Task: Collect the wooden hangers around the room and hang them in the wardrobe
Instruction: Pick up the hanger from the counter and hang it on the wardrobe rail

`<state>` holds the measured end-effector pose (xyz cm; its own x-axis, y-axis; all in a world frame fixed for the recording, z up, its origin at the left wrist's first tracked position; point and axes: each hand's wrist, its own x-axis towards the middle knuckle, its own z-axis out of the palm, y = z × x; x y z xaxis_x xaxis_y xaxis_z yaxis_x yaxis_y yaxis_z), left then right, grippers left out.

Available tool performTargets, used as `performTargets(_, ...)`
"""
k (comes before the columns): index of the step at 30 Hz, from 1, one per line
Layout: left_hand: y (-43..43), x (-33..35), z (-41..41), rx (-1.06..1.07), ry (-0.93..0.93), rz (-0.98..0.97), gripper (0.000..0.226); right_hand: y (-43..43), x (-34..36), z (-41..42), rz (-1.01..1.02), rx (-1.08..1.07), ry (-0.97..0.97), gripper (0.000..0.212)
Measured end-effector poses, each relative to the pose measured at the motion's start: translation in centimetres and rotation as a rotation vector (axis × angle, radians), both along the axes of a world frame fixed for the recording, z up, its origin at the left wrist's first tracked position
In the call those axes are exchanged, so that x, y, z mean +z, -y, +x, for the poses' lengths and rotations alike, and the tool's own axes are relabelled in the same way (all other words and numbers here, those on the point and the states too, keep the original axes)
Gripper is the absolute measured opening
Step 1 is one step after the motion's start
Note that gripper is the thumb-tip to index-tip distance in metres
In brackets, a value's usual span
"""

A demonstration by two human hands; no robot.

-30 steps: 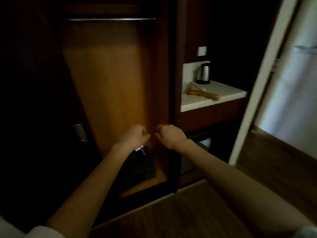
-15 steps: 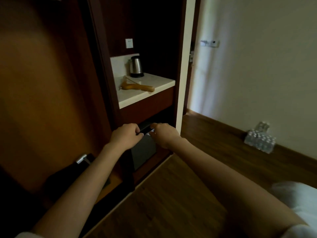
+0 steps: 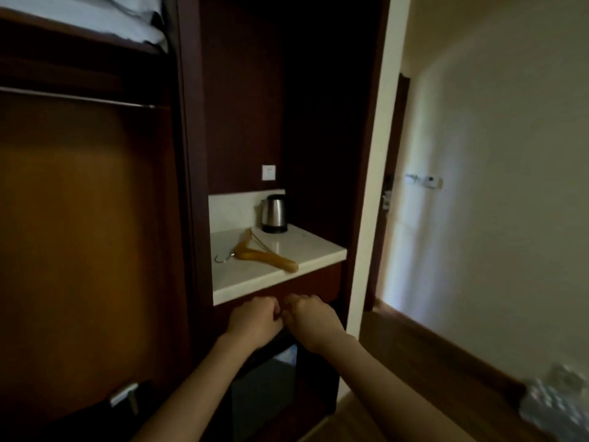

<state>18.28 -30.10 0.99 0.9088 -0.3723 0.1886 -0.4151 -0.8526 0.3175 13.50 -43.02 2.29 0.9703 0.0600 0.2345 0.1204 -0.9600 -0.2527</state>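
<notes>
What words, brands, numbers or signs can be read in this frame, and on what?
No text can be read.
Kettle: no brand shows.
Socket: no lettering shows.
Hanger: no marking shows.
Bottle pack: labels blurred.
Wall fitting by the door: too small to read.

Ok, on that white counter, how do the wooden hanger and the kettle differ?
The wooden hanger lies flat, while the kettle stands upright. The hanger is yellow-brown wood with a metal hook; the kettle is shiny metal with a black lid and base. The hanger sits near the front edge of the white counter, the kettle at its back. Both rest on that counter, untouched by the left hand and right hand.
</notes>
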Motion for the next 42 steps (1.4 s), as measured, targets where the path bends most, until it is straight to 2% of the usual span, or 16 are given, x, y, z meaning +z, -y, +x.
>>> performTargets(8, 5.4, 2.6, 10.3, 0.157, 0.044, 0.041, 0.035, 6.7, 2.0, 12.1, 0.017, 0.104, 0.002, 0.039)
performTargets(12, 6.9, 2.6, 16.4, 0.227, 0.025, 0.039, 0.036, 8.6, 1.1, 19.1, 0.004, 0.156, 0.005, 0.038)
performTargets(22, 8.9, -2.2, 32.5, 0.331, -0.155, -0.083, 0.027, 10.9, -4.1, 37.3, -0.022, 0.248, -0.096, 0.033)
performTargets(25, 9.5, -3.3, 36.3, 0.366, -0.223, -0.179, 0.027, 10.6, -5.6, 41.6, -0.024, 0.299, -0.146, 0.034)
performTargets(27, 10.0, -3.9, 38.0, 0.417, -0.283, -0.236, 0.030, 10.5, -6.6, 43.8, -0.002, 0.336, -0.183, 0.036)
performTargets(33, 9.5, -5.3, 42.8, 0.486, -0.341, -0.151, 0.031, 10.1, -8.3, 49.6, 0.064, 0.381, -0.204, 0.038)
performTargets(37, 8.9, -7.2, 45.1, 0.527, -0.349, -0.193, 0.031, 9.0, -9.4, 52.8, 0.081, 0.414, -0.243, 0.037)
performTargets(40, 8.5, -8.3, 46.4, 0.620, -0.285, -0.167, 0.031, 8.1, -10.5, 54.2, 0.092, 0.386, -0.312, 0.039)
performTargets(42, 8.2, -8.4, 46.9, 0.724, -0.210, -0.179, 0.030, 7.5, -11.3, 54.8, 0.030, 0.370, -0.294, 0.039)
